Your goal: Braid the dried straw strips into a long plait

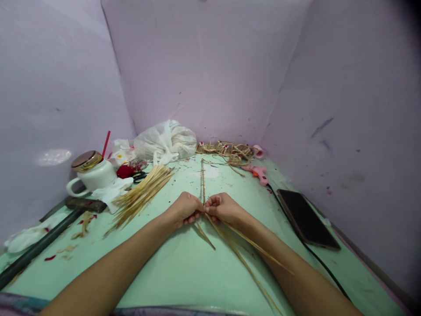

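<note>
A thin straw braid [203, 180] runs straight away from me down the middle of the table. At its near end my left hand [187, 209] and my right hand [223, 207] meet, fingertips almost touching. Both hands are closed in a pinch on the braid, where its loose strands begin. One short straw strand [206, 236] hangs out below my left hand. Longer straw strands [245, 263] trail from under my right hand toward me, one lying across the right forearm. The exact crossing of the strands is hidden by my fingers.
Left of my hands lies a straw bundle [144, 193]. Beyond it stand a lidded white mug [98, 176], a red yarn ball [125, 171] and a white plastic bag [167, 140]. Twine pieces [226, 151] lie at the back. A pink glue gun [258, 172] and dark phone [307, 217] are at right.
</note>
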`<state>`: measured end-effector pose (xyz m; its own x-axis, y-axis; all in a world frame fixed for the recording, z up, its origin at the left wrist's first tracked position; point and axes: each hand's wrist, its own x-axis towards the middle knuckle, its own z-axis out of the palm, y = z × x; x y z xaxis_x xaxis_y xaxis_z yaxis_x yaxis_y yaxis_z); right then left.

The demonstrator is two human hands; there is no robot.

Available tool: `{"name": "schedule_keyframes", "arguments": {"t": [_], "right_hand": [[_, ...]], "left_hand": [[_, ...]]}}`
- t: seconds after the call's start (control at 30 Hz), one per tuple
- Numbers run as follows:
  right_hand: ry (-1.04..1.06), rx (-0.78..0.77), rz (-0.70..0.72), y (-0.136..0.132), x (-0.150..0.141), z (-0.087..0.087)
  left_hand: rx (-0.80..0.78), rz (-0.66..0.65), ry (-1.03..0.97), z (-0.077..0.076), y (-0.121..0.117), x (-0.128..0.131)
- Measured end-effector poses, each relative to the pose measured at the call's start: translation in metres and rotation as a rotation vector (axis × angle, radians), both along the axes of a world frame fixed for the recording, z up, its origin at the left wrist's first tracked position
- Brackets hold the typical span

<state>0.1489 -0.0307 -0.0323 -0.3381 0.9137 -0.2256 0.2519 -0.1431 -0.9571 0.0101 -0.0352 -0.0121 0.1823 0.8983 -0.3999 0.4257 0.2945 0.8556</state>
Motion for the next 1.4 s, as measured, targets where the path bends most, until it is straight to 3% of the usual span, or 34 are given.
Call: {"name": "schedule_keyframes", "arguments": {"t": [0.13,0.2,0.37,0.43,0.5,0.73,0.87,0.93,1.0,1.1,1.17,1.23,1.4], "right_hand": [[-0.227,0.18,0.0,0.0,0.006,0.006],[-0.327,0.2,-0.003,-0.001,0.009,0.012],[-0.273,-0.015,-0.044,-0.006,0.008,0.024],[-0.235,-0.035,-0.063,-0.009,0.004,0.025],[-0.285,0.041,-0.079,-0.012,0.0,0.023],[-0.624,0.576,-0.06,-0.032,-0.007,0.024],[-0.611,0.649,0.034,-0.036,-0.004,0.024],[-0.556,0.596,0.02,-0.029,-0.001,0.022],[-0.429,0.498,-0.094,-0.019,0.003,0.019],[-0.097,0.187,-0.282,-0.009,0.006,0.02],[0.123,-0.088,-0.232,-0.009,0.005,0.024],[0.276,-0.267,-0.104,-0.012,0.001,0.027],[0.369,-0.332,-0.063,-0.018,-0.006,0.024]], "left_hand": [[0.064,0.02,-0.034,-0.003,0.0,0.004],[0.077,0.003,-0.045,-0.004,-0.001,0.007],[0.024,0.059,-0.043,-0.001,-0.003,0.012],[-0.033,0.093,-0.059,-0.001,-0.002,0.01],[-0.078,0.101,-0.096,-0.003,0.001,0.006],[-0.013,0.049,-0.158,-0.008,0.002,-0.001],[0.037,0.032,-0.146,-0.006,-0.001,0.0],[0.045,0.009,-0.18,-0.005,0.0,-0.002],[0.042,-0.024,-0.214,-0.003,0.001,-0.005],[0.03,-0.068,-0.25,-0.001,0.003,-0.009],[0.017,-0.089,-0.28,0.0,0.004,-0.011],[0.007,-0.111,-0.301,-0.001,0.006,-0.011],[-0.009,-0.165,-0.3,-0.004,0.008,-0.012]]}}
